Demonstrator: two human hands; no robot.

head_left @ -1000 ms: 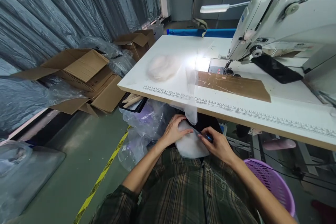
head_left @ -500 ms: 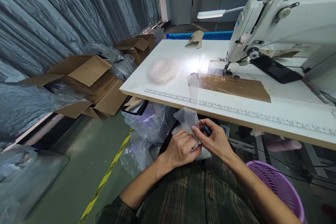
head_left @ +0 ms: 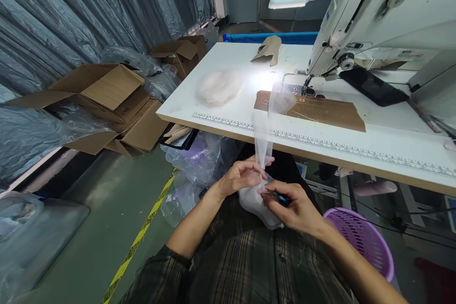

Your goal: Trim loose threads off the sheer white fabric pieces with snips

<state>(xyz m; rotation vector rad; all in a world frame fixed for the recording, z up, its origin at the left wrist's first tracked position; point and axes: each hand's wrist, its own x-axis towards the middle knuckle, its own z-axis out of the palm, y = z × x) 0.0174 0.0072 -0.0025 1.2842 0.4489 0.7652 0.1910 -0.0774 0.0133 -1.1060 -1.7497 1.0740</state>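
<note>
While the left hand [head_left: 242,178] pinches a sheer white fabric strip [head_left: 263,133] between thumb and fingertips, the strip runs taut upward from the lap, over the front edge of the tabletop [head_left: 356,152], and ends on the brown cardboard sheet [head_left: 320,111] near the needle of the sewing machine [head_left: 374,19]. Held that way, the strip stays straight and easy to work on. Just below the pinch, a soft white stuffed piece [head_left: 254,204] rests in the lap, touching both hands. The right hand [head_left: 295,206] is closed around a thin blue-handled tool [head_left: 280,197], its tip pointing toward the spot where the strip meets the white piece; a grip this close to the tip suits fine, controlled work. Whether the tool touches the fabric cannot be told.

On the tabletop, a fluffy pale tuft of filling [head_left: 219,86] lies well apart from the machine, and a folded cardboard scrap [head_left: 269,50] sits near the far edge. A purple basket [head_left: 359,242] stands beside the right forearm, within easy reach. Open cardboard boxes [head_left: 107,99] sit on the floor to the left.
</note>
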